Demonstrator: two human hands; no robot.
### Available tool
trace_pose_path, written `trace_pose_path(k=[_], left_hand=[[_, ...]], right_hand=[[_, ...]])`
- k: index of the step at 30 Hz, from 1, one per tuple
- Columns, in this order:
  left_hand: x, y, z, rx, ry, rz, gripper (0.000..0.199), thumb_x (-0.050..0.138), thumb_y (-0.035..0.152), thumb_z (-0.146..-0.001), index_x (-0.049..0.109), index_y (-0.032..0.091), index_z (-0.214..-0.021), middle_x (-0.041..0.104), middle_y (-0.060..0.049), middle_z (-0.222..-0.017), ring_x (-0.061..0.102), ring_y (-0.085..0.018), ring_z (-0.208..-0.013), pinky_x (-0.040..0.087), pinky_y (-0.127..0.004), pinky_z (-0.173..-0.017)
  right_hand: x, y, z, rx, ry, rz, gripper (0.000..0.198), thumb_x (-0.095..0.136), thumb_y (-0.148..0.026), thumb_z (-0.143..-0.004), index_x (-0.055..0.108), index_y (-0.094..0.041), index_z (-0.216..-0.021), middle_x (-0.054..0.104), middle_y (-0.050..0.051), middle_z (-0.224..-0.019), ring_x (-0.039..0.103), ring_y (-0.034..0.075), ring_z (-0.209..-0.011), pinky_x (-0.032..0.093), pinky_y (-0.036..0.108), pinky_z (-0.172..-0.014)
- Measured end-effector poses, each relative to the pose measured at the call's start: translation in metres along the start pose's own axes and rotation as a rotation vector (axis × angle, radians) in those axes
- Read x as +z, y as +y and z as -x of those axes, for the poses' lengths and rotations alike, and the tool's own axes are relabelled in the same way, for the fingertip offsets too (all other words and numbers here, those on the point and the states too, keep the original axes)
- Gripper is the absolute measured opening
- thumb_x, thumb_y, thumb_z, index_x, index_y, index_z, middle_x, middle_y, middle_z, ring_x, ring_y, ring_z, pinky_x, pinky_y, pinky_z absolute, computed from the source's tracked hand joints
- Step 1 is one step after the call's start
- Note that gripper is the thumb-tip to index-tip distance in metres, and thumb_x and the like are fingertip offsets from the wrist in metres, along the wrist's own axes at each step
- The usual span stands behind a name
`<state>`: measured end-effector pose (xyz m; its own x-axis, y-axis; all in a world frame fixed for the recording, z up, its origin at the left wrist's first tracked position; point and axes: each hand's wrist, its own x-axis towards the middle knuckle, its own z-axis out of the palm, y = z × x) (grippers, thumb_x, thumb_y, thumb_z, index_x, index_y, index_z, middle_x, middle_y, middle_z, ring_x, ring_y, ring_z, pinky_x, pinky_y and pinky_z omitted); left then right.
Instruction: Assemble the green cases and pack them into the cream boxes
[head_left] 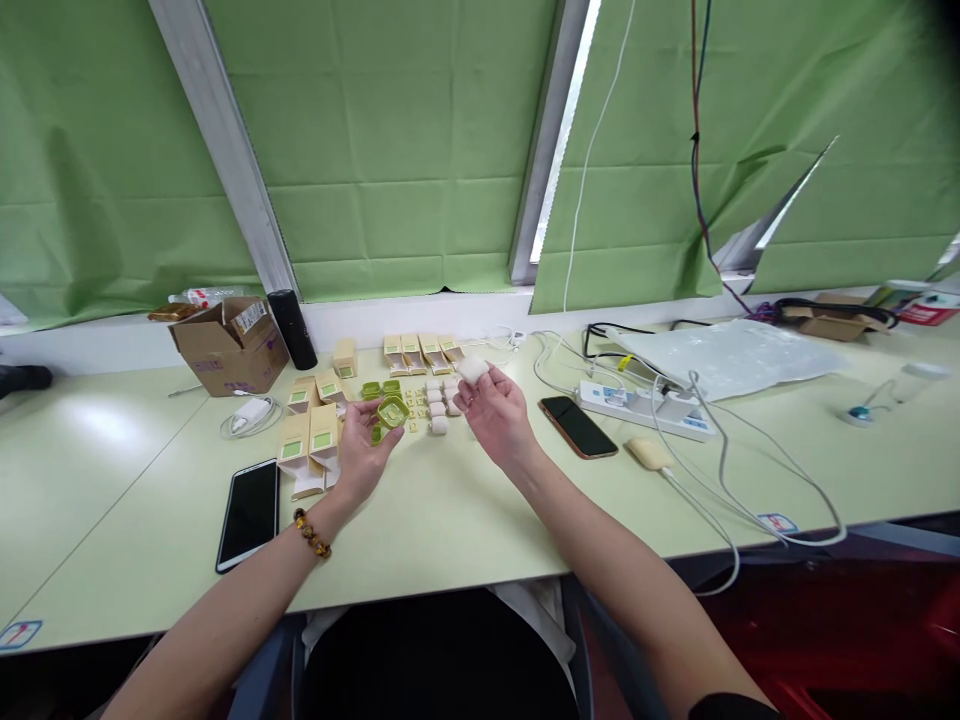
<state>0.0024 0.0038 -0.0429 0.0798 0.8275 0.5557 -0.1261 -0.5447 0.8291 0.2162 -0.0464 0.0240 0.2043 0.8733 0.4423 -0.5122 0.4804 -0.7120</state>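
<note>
My left hand [361, 452] grips a small green square case [392, 411] by its rim, its hollow side facing me. Pinched in the fingertips of my right hand [496, 412] is a small white rounded piece [472, 370], raised above the table. Between and beyond the hands lie rows of similar white pieces [438, 424] and several tiny yellow parts [413, 427]. More green cases [391, 386] stand just past my left hand. Small cardboard boxes [324, 440] with green labels are grouped left of it, and another row of boxes [409, 353] stands at the back.
A white phone [249, 515] lies at the left, a second phone [577, 427] right of my right hand. A power strip [645, 410] with tangled white cables and a beige device [649, 454] lie farther right. A carton [229, 347] and black cylinder [292, 330] stand back left.
</note>
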Motion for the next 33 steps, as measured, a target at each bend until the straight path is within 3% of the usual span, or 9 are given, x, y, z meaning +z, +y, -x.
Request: trace_pose_path(k=[3,6,11,16,22,28,30,33], left_hand=[[0.0,0.001,0.0,-0.005,-0.013,0.009,0.054,0.089,0.037,-0.079,0.055,0.022,-0.119,0.067,-0.012,-0.127,0.066,-0.026,-0.122,0.051,-0.046,-0.108],[0.0,0.002,0.0,-0.004,-0.004,0.009,0.055,0.089,0.037,-0.079,0.055,0.022,-0.118,0.067,-0.012,-0.126,0.066,-0.026,-0.121,0.051,-0.045,-0.108],[0.0,0.001,0.0,-0.004,-0.01,0.009,0.054,0.089,0.036,-0.079,0.055,0.022,-0.119,0.066,-0.013,-0.128,0.065,-0.026,-0.123,0.05,-0.046,-0.11],[0.0,-0.001,0.001,-0.009,-0.01,0.005,0.054,0.088,0.036,-0.08,0.054,0.022,-0.119,0.065,-0.013,-0.129,0.064,-0.026,-0.124,0.049,-0.047,-0.111],[0.0,0.0,0.001,0.015,-0.017,-0.028,0.054,0.087,0.035,-0.081,0.054,0.022,-0.121,0.065,-0.013,-0.13,0.064,-0.026,-0.126,0.05,-0.048,-0.112],[0.002,0.006,0.005,0.103,-0.042,-0.125,0.05,0.084,0.032,-0.084,0.056,0.023,-0.125,0.064,-0.013,-0.132,0.063,-0.027,-0.128,0.049,-0.049,-0.115],[0.003,0.008,0.006,0.153,-0.058,-0.183,0.048,0.083,0.03,-0.085,0.058,0.024,-0.126,0.065,-0.012,-0.13,0.063,-0.028,-0.127,0.049,-0.049,-0.113],[0.003,0.01,0.007,0.205,-0.065,-0.247,0.048,0.082,0.028,-0.085,0.06,0.025,-0.127,0.065,-0.012,-0.127,0.064,-0.029,-0.125,0.051,-0.048,-0.111]], right_hand=[[-0.003,0.0,-0.004,0.166,-0.003,-0.227,0.03,0.086,-0.043,-0.082,0.063,-0.024,-0.083,0.052,-0.002,-0.077,0.048,0.014,-0.068,0.043,0.028,-0.058],[-0.005,0.003,-0.006,0.227,0.025,-0.325,0.025,0.084,-0.037,-0.084,0.063,-0.023,-0.083,0.051,-0.001,-0.076,0.047,0.013,-0.067,0.043,0.026,-0.057],[-0.006,0.005,-0.005,0.244,0.024,-0.341,0.02,0.078,-0.034,-0.09,0.062,-0.024,-0.083,0.052,-0.002,-0.074,0.048,0.014,-0.066,0.043,0.026,-0.056],[-0.008,0.002,-0.003,0.202,-0.02,-0.284,0.016,0.08,-0.034,-0.084,0.066,-0.025,-0.088,0.065,0.001,-0.087,0.059,0.016,-0.079,0.05,0.03,-0.065],[-0.007,0.003,-0.001,0.019,-0.126,0.08,0.037,0.079,-0.052,-0.082,0.067,-0.026,-0.105,0.071,0.007,-0.104,0.068,0.026,-0.096,0.058,0.043,-0.08],[0.003,0.008,0.015,-0.392,-0.046,0.797,0.028,0.079,-0.04,-0.086,0.066,-0.025,-0.105,0.07,0.007,-0.104,0.063,0.022,-0.09,0.054,0.04,-0.085],[0.007,0.012,0.02,-0.439,-0.07,0.918,0.024,0.079,-0.036,-0.085,0.067,-0.025,-0.103,0.071,0.007,-0.103,0.061,0.022,-0.09,0.053,0.04,-0.083],[0.01,0.019,0.024,-0.383,-0.093,0.912,0.024,0.079,-0.035,-0.084,0.068,-0.024,-0.103,0.072,0.006,-0.103,0.063,0.022,-0.09,0.053,0.039,-0.081]])
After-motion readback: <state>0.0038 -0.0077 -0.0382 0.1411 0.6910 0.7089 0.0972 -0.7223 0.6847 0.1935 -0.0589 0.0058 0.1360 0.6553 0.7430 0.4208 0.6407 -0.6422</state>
